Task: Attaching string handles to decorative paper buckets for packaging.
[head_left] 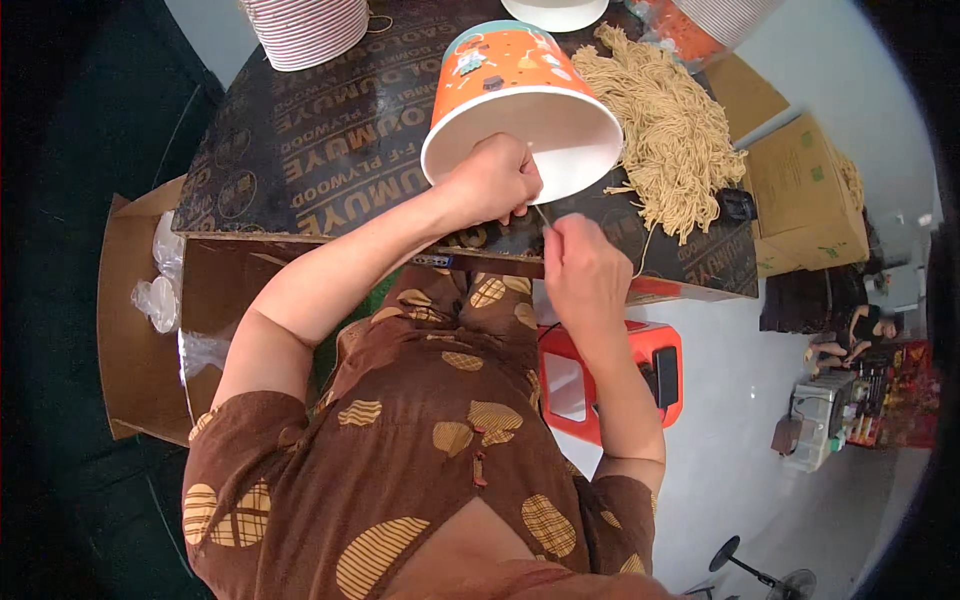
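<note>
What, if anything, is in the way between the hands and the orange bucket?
Nothing visible. The left hand is at the mouth of the orange bucket, the right hand just below it.

Paper bucket (530, 105) at 12 o'c: smooth card, slight sheen; plywood tabletop (370, 100), 11 o'c: slick, semi-gloss film face. Cord bundle (660, 125), approx 1–2 o'c: rough matt twisted fibre. Carton (128, 370) at 9 o'c: matt cardbd, w/ bag (158, 302) there of crinkly glossy plastic; person's top (400, 430), 6 o'c: soft matt cloth.
</note>
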The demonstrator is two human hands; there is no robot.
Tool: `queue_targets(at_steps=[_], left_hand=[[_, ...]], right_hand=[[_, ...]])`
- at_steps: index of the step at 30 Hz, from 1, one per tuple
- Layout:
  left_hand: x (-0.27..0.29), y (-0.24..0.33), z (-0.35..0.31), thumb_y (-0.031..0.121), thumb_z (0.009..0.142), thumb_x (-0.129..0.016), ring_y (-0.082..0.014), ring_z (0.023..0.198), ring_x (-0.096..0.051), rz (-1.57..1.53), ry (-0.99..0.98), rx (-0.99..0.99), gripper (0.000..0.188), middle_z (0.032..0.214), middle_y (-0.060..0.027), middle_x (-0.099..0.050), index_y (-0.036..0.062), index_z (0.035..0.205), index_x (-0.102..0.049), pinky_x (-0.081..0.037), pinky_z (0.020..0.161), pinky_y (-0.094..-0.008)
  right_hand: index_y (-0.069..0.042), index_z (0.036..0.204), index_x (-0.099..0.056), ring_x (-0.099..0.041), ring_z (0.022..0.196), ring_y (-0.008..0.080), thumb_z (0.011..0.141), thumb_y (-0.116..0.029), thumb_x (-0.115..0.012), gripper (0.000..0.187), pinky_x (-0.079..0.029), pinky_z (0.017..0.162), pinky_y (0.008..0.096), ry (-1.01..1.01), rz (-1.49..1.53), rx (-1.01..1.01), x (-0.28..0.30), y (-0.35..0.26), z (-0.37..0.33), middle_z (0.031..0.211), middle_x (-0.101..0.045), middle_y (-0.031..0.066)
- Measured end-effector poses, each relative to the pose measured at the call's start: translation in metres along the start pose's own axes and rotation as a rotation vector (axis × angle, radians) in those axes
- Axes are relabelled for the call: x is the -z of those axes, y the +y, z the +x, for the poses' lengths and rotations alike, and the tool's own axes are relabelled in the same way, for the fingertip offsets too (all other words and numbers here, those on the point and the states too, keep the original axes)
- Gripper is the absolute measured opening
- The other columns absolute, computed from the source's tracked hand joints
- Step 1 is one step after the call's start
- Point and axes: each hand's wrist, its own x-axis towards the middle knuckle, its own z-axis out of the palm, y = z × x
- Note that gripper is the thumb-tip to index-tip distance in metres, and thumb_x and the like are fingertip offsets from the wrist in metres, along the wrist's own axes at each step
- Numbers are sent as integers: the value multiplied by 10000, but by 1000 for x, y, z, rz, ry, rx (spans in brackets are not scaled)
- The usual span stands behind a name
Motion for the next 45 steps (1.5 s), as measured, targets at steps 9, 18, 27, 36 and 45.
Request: queue_targets(at_steps=[9,18,27,36,45], left_hand=[[3,-1,-1,21,906,-557,-89,540,-532,-52,-84,-5,169,641,-27,-558,-22,747,-597,-465,465,-233],[5,0,-3,123,892,-641,-85,554,-540,12,-142,-73,195,648,-27,-565,-9,751,-611,-467,466,-245],[-2,-3,0,79,851,-654,-104,493,-535,116,-27,-100,138,610,-28,-568,-8,753,-608,-435,427,-268],[1,-2,-2,36,823,-632,-173,508,-588,31,-22,-145,125,626,-102,-601,-35,725,-600,-474,439,-329],[4,-8,-2,-12,852,-537,-140,522,-563,-131,-99,-107,103,621,-65,-556,-25,751,-555,-474,432,-288]], right_hand=[[8,929,-693,-438,512,41,889,-91,-605,139,-316,465,196,-80,839,-474,-6,6,16,631,-515,-73],[31,945,-683,-285,425,9,904,-133,-626,178,-194,394,199,-88,1287,-795,-1,10,31,531,-399,-92],[3,845,-680,-369,497,7,894,-100,-606,135,-263,435,198,-103,805,-473,31,-17,29,583,-490,-72],[-59,853,-668,-646,732,264,666,-48,-751,206,-531,641,358,-236,747,505,74,-76,1,866,-642,98],[-5,1017,-597,-660,673,335,906,-54,-543,133,-508,612,412,4,442,-226,3,-4,20,696,-637,163]])
